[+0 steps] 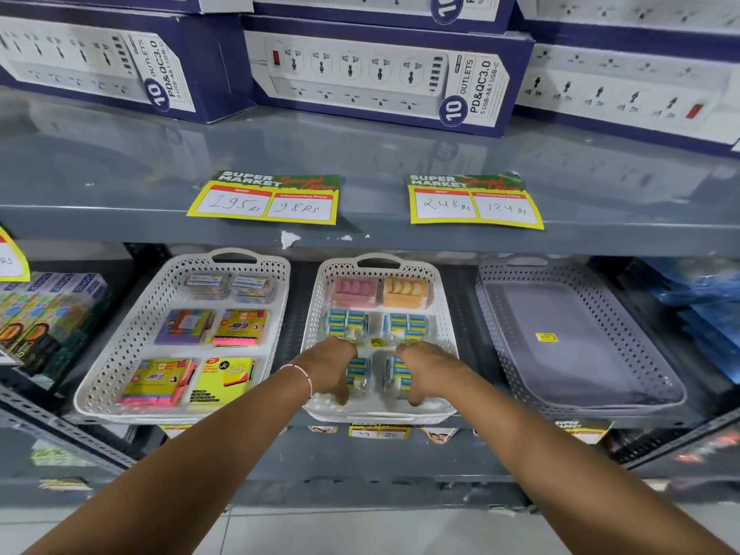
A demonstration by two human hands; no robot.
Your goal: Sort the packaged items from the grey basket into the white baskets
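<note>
Both arms come in from below: the left forearm and the right forearm reach together into the middle white basket on the lower shelf. The left hand, with a thin thread band at the wrist, has its fingers curled down round the outer side of the near-left pack. The right hand holds the near-right pack in the same way. The thumbs are hidden, so I cannot say how firm the hold is.

These two clear packs of small blue-and-yellow items lie side by side in the front row, close together but apart. Their long axis runs away from the person, in line with the basket's long side. Behind them lie two similar packs, then a pink pack and an orange pack.

To me this looks like the setting down of the last pair. The grey basket stands to the right, nearer the right hand, and shows only a yellow sticker on its floor, so nothing seems left to fetch. The left white basket holds sticky-note packs. Above, the upper shelf carries two price cards and power-strip boxes.
</note>
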